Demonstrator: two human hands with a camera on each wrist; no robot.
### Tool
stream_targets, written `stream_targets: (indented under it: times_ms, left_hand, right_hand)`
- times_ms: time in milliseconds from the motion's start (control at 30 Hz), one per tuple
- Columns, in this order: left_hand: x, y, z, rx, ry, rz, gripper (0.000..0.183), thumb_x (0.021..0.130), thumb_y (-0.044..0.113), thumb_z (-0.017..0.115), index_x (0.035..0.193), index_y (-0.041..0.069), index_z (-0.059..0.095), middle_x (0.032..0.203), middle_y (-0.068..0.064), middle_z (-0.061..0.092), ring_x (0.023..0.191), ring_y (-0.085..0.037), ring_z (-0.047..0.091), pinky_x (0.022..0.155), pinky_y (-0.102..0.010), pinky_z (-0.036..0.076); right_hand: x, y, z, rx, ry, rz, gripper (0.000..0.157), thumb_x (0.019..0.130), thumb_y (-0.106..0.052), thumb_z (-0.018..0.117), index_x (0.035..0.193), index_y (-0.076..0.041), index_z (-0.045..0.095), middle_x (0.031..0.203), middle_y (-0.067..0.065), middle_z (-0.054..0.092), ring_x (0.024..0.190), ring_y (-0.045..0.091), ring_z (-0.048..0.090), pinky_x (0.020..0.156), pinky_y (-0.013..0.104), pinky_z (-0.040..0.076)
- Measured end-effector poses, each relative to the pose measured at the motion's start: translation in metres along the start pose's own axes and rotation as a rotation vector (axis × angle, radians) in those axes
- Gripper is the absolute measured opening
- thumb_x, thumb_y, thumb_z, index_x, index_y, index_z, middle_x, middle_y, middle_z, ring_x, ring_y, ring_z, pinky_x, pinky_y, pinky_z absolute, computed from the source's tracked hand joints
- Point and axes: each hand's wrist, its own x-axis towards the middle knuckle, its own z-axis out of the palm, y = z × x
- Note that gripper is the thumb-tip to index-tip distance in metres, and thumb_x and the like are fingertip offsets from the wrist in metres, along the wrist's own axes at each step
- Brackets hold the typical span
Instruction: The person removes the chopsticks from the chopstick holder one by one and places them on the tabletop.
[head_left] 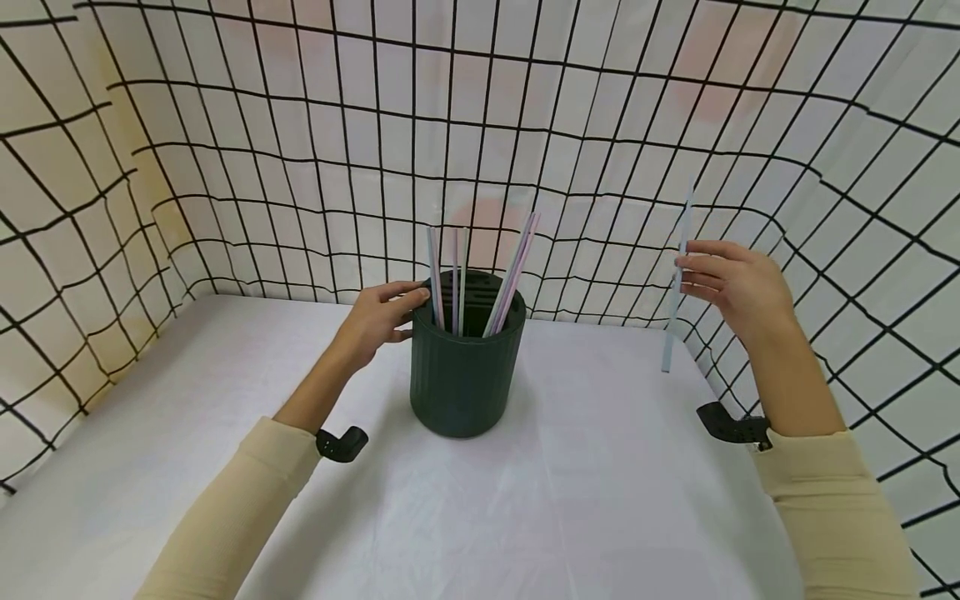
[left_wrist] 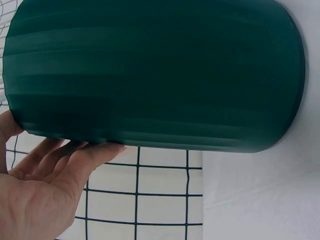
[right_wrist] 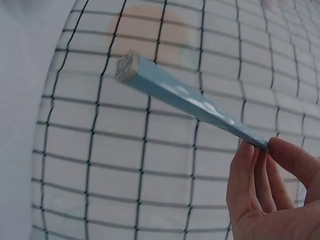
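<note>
A dark green ribbed bucket (head_left: pixel 465 383) stands on the white surface, with several thin pastel sticks (head_left: pixel 513 279) leaning inside it. My left hand (head_left: pixel 378 321) holds the bucket by its left side, the top digit at the rim and other fingers lower along the wall. In the left wrist view, fingertips (left_wrist: pixel 117 147) rest against the green wall. Off to the right, my right hand (head_left: pixel 738 279) pinches a light blue stick (right_wrist: pixel 175 92) between thumb and fingers. This stick is long and square-edged, with a pale, rough end, and is held up nearly upright beside the mesh.
Black wire mesh (head_left: pixel 345 133) lines the back and both sides, with pale sheeting behind it. A white cloth surface (head_left: pixel 480 517) spreads in front of the bucket. Each wrist wears a small black camera mount (head_left: pixel 341 444).
</note>
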Motion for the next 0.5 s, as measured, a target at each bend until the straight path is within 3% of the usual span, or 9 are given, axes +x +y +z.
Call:
stream_targets:
  times_ms: [233, 333, 500]
  left_hand:
    - [0.000, 0.000, 0.001, 0.002, 0.007, -0.001, 0.049, 0.101, 0.033, 0.064, 0.142, 0.007, 0.058, 0.136, -0.017, 0.063, 0.127, -0.031, 0.063, 0.098, -0.048, 0.057]
    - [0.001, 0.001, 0.002, -0.003, 0.009, -0.002, 0.049, 0.101, 0.033, 0.064, 0.142, 0.007, 0.058, 0.136, -0.016, 0.063, 0.127, -0.031, 0.063, 0.098, -0.048, 0.057]
    - [0.001, 0.001, 0.002, -0.006, 0.013, -0.008, 0.049, 0.101, 0.033, 0.065, 0.141, 0.007, 0.058, 0.135, -0.016, 0.064, 0.126, -0.030, 0.064, 0.097, -0.046, 0.057]
  right_hand:
    - [0.005, 0.031, -0.055, -0.039, 0.028, 0.160, 0.010, 0.095, -0.014, 0.072, 0.101, -0.019, 0.078, 0.092, -0.006, 0.078, 0.084, 0.009, 0.075, 0.075, 0.022, 0.062]
    - [0.004, 0.049, -0.078, -0.045, 0.036, 0.204, 0.014, 0.097, -0.011, 0.070, 0.096, -0.022, 0.079, 0.091, -0.008, 0.078, 0.083, 0.008, 0.075, 0.074, 0.022, 0.062]
    - [0.001, 0.080, -0.115, -0.064, -0.020, 0.283, 0.022, 0.099, -0.007, 0.066, 0.094, -0.024, 0.078, 0.090, -0.009, 0.077, 0.081, 0.007, 0.075, 0.073, 0.023, 0.062]
